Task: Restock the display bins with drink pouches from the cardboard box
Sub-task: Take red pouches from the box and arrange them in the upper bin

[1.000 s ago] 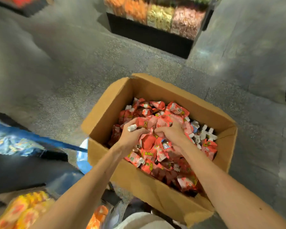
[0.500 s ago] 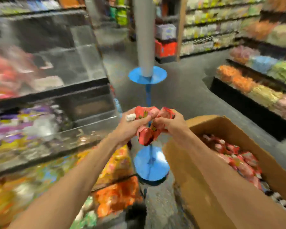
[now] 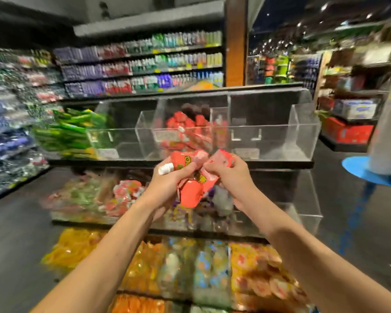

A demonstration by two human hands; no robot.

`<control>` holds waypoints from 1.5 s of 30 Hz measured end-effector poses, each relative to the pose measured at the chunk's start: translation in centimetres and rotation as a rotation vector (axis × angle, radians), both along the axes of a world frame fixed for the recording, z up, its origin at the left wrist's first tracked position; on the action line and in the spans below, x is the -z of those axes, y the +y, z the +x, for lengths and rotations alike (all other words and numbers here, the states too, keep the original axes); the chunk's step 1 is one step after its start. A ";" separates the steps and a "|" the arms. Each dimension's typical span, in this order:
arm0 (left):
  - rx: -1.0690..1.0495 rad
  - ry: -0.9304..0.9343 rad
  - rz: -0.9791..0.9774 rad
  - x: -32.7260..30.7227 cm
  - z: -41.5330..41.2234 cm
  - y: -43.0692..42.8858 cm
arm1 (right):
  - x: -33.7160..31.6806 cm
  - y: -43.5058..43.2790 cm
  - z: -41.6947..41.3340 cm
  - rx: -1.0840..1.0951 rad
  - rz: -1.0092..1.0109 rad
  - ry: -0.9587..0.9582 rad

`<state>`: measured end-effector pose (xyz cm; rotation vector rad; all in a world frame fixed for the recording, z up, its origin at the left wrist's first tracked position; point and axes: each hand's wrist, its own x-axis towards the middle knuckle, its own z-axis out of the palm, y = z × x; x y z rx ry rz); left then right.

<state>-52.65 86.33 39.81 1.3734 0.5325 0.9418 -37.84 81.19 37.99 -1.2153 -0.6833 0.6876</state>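
**A:** Drink pouches (image 3: 191,190): what are they like?

**B:** Glossy red-orange foil, soft and crumpled. A white ribbed cap (image 3: 166,168) pokes out on the left. The bunch is held in the air, just in front of the display bins (image 3: 307,132).

**A:** And those bins?

**B:** Clear, hard plastic boxes with straight dividers, on a black tiered shelf (image 3: 280,164). The middle one holds more red pouches (image 3: 185,123). Blurred green packets (image 3: 70,132) lie to its left.

**A:** The hands?

**B:** Both bare forearms reach forward. The left grip (image 3: 167,188) curls round the bunch from the left. The right grip (image 3: 233,179) is closed on it from the right, knuckles up. The pouches are squeezed between them.
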 end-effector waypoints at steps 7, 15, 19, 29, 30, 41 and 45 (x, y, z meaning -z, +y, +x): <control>0.020 -0.056 0.008 -3.7 -3.3 10.7 | -4.3 9.5 -6.0 0.096 0.081 -0.120; 0.074 -0.128 0.041 -6.3 0.4 16.1 | -8.0 13.1 -3.5 0.114 0.137 -0.207; 0.041 -0.098 0.009 -7.3 3.1 19.0 | -8.9 14.7 1.0 0.080 0.036 -0.512; -0.082 -0.021 0.045 -9.8 7.6 24.9 | -10.0 22.9 11.1 0.176 -0.191 -1.198; -0.086 -0.014 0.038 -9.6 8.0 25.3 | -9.5 24.1 11.7 0.183 -0.233 -1.252; 0.022 0.055 0.112 -8.5 9.7 31.0 | -6.5 32.8 11.8 0.279 -0.486 -1.523; 0.097 0.019 0.115 -8.4 9.2 32.7 | -7.6 34.4 10.7 0.360 -0.532 -1.476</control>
